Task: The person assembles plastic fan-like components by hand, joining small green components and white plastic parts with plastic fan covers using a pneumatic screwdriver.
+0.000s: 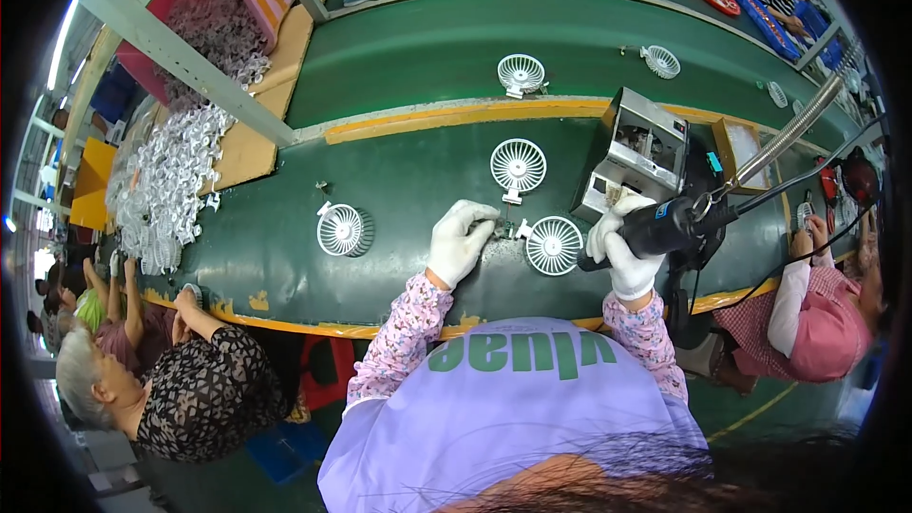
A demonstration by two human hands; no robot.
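My left hand (460, 242), in a white glove, has its fingertips closed at a small dark part beside the neck of a white round fan head (553, 246); what exactly they pinch is too small to make out. Wrapped in my gloved right hand (627, 252) is a black electric screwdriver (657, 227), lying nearly level, its front end close to the fan head's right rim. A second white fan head (519, 165) lies just beyond my left hand. Off to the left rests another fan head (342, 230).
A metal screw feeder (649, 133) and a small open box (737, 146) stand right of centre. The screwdriver hangs from a coiled spring (793, 128). More fan heads (521, 74) sit on the green belt (408, 66) behind. Clear plastic parts (161, 190) heap at left. Co-workers (204, 380) sit either side.
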